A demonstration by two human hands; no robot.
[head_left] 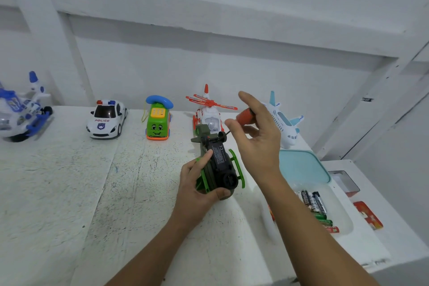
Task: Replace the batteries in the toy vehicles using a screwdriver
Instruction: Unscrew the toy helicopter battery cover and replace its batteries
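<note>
My left hand (199, 189) curls round the upturned helicopter (220, 167) above the speckled white table (92, 181). Right of the helicopter my right hand (257, 139) pinches the screwdriver (246, 117), fingers loosely spread; a white wall (209, 65) stands behind.

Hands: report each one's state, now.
The left hand grips the green toy.
The right hand holds the screwdriver.
</note>
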